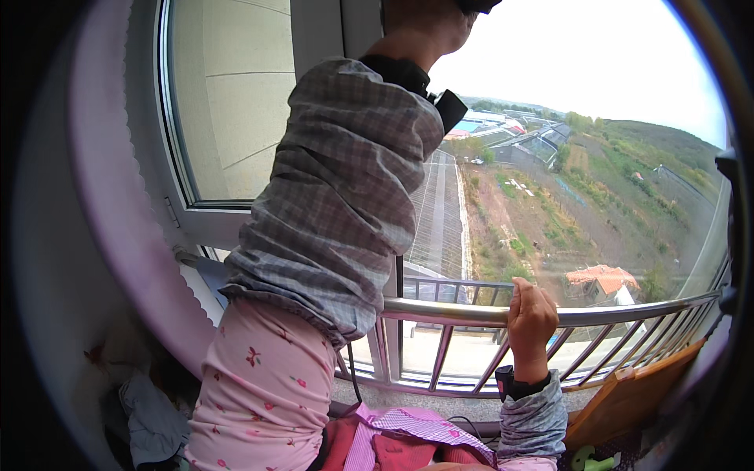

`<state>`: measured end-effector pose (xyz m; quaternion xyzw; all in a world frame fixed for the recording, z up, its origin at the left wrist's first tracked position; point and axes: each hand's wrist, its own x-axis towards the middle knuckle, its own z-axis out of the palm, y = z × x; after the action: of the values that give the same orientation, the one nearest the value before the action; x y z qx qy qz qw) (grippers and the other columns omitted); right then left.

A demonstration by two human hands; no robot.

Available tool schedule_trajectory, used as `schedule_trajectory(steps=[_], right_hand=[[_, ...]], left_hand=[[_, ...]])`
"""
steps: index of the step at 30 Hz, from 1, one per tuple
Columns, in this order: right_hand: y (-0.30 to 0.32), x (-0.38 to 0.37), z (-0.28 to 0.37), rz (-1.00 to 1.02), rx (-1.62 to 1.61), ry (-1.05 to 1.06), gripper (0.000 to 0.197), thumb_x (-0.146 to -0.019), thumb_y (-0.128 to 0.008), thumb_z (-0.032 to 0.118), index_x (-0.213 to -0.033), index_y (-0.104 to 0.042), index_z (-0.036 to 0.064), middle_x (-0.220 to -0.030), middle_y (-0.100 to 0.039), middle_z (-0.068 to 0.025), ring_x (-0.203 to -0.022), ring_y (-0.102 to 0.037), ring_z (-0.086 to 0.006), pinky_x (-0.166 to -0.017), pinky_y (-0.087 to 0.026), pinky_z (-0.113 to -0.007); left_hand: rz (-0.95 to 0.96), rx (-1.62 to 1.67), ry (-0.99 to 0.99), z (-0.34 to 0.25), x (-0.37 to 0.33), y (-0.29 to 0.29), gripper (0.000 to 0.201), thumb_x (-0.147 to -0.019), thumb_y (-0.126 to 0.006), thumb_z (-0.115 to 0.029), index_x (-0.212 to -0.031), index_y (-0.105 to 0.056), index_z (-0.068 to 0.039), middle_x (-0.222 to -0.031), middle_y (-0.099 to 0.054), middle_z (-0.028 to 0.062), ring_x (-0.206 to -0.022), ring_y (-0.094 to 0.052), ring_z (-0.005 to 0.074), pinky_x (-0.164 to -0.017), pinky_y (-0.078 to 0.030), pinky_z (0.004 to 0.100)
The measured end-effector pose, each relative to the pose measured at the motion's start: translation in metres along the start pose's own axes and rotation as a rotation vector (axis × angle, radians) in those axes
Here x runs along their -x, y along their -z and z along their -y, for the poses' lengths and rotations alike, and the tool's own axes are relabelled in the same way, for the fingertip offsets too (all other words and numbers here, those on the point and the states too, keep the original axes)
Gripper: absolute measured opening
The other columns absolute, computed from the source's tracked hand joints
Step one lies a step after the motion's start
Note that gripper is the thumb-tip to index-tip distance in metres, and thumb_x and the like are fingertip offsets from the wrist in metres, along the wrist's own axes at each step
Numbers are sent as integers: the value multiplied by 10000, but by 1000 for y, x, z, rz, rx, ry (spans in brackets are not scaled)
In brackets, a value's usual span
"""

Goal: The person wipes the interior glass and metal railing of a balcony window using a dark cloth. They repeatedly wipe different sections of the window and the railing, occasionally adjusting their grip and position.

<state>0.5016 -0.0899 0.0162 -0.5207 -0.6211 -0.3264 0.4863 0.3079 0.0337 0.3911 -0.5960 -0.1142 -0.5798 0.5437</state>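
Observation:
My left arm, in a grey plaid oversleeve over a pink flowered sleeve, stretches up across the window. At the top edge, my left hand (436,27) is near the upright window frame (363,22). Its fingers lie mostly out of view, so I cannot tell what they touch; a black object shows beside them. A black band with a small device (449,110) sits on that forearm. Lower down, my right hand (532,314) is closed round the top bar of a shiny metal railing (448,313). A black wristband (518,385) is on that wrist.
An opened window sash (236,118) stands at the left beside a pink scalloped curtain (102,157). A wooden board (628,400) leans at the lower right, near a green object (589,459). Grey cloth (149,420) lies lower left. Outside, far below, are roofs and fields.

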Motion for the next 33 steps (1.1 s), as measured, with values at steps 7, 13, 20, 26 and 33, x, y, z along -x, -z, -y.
schedule_trajectory(steps=[7,13,20,26,33], right_hand=[[3,2,-4,38,-50,-7,129,-916,-639,71,-1037,-682,69,-758,-662,-107,-685,-646,-295,-643,-511,-391],[1,2,-3,-10,-35,10,78,-905,-644,97,-977,-669,83,-744,-639,-76,-674,-625,-269,-629,-499,-382],[0,3,-4,-9,-14,12,53,-924,-634,135,-920,-649,83,-728,-618,-64,-675,-614,-265,-639,-493,-384],[-4,5,-9,19,3,-4,86,-945,-619,151,-919,-653,76,-777,-650,-73,-731,-633,-279,-685,-505,-387],[37,-2,44,127,-765,-478,394,-1038,-567,328,-1299,-594,34,-1129,-684,-160,-1061,-662,-212,-892,-529,-336]], left_hand=[[189,-202,-175,-7,-15,7,92,-825,-636,-216,-870,-704,-172,-953,-623,119,-1006,-543,314,-898,-412,499],[-48,99,-72,-57,66,25,311,-904,-663,-224,-1138,-615,-25,-1196,-628,184,-1184,-563,364,-976,-447,472],[544,181,-83,-120,184,85,614,-852,-678,-194,-1437,-506,-125,-1549,-391,125,-1446,-358,303,-1189,-282,470],[827,563,37,-125,219,148,587,-816,-727,-106,-1378,-560,-129,-1392,-551,112,-1315,-511,278,-1173,-332,438],[652,1225,1316,-141,229,225,415,-948,-693,-198,-1298,-548,-28,-1216,-622,143,-1077,-640,304,-934,-512,362]])
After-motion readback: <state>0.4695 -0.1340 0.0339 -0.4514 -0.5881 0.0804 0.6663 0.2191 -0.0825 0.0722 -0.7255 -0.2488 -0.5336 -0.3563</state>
